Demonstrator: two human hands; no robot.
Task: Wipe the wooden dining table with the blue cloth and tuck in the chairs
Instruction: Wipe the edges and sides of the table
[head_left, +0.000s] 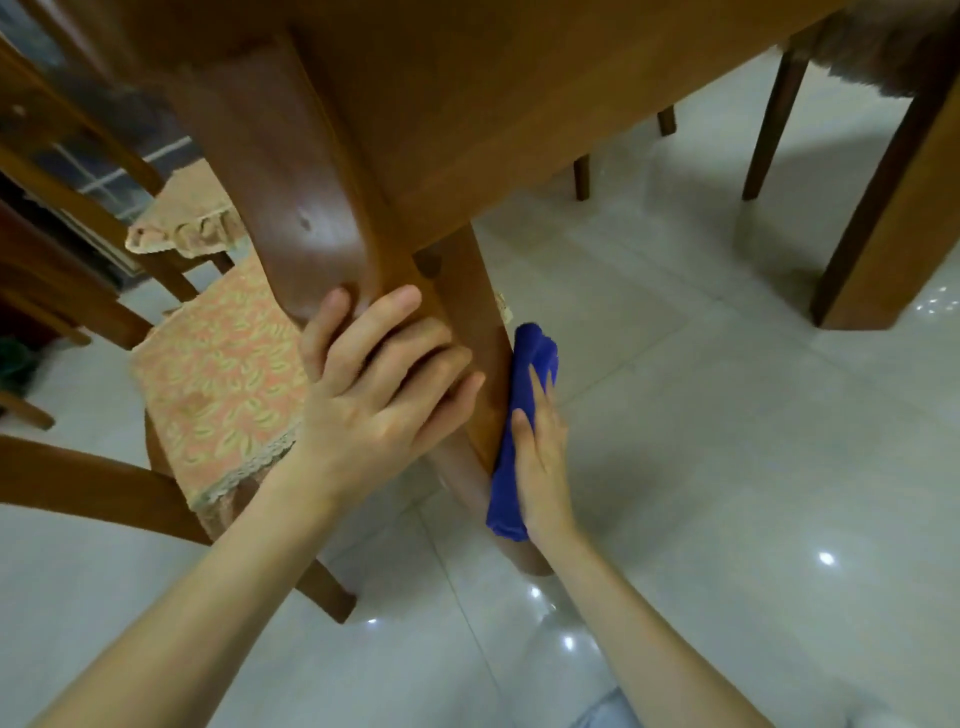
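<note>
I look from low down at the wooden dining table (467, 104) and its near leg (475, 312). My left hand (374, 395) rests on the top of that leg, its fingers spread and nearly straight across the wood. A folded blue cloth (535, 353) lies along the right side of the leg. My right hand (543, 462) presses it flat against the wood with straight fingers. A wooden chair with a patterned orange cushion (218, 374) stands just left of the leg, its seat close to my left wrist.
A second cushioned chair (182, 223) stands behind the first at the left. Another table leg (883, 208) rises at the right. Dark chair legs (774, 119) under a furry seat show at the top right. Glossy pale floor tiles (727, 467) spread to the right.
</note>
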